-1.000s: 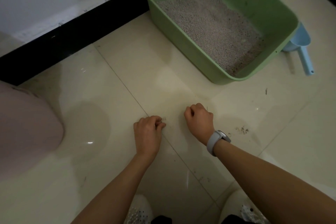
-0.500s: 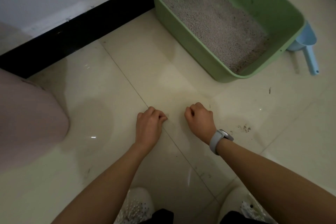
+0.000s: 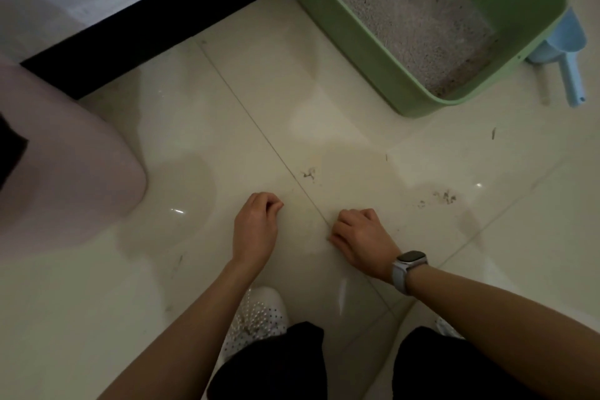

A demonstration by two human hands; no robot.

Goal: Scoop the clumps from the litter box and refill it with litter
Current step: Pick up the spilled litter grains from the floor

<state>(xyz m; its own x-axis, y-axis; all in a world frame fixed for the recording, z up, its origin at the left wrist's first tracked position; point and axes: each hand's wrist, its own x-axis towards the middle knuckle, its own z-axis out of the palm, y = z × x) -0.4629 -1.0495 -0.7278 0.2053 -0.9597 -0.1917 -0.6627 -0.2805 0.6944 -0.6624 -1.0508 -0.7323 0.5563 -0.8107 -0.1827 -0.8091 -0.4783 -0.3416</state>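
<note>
nearest us both hands sit low over the tiled floor [image 3: 194, 140], left hand [image 3: 255, 227] and right hand [image 3: 360, 239] each with fingers curled under, and we cannot tell if either pinches anything. further out we see dark debris specks [image 3: 309, 173] on the tile. farthest, the green litter box [image 3: 383, 62] with grey litter [image 3: 415, 16] is upper right, blue scoop [image 3: 566, 58] just beside its right wall.

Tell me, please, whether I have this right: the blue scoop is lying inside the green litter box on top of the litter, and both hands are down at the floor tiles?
Not quite. The head view shows the blue scoop lying on the floor outside the green litter box, against its far side. The left hand and right hand are indeed down at the floor tiles.
</note>
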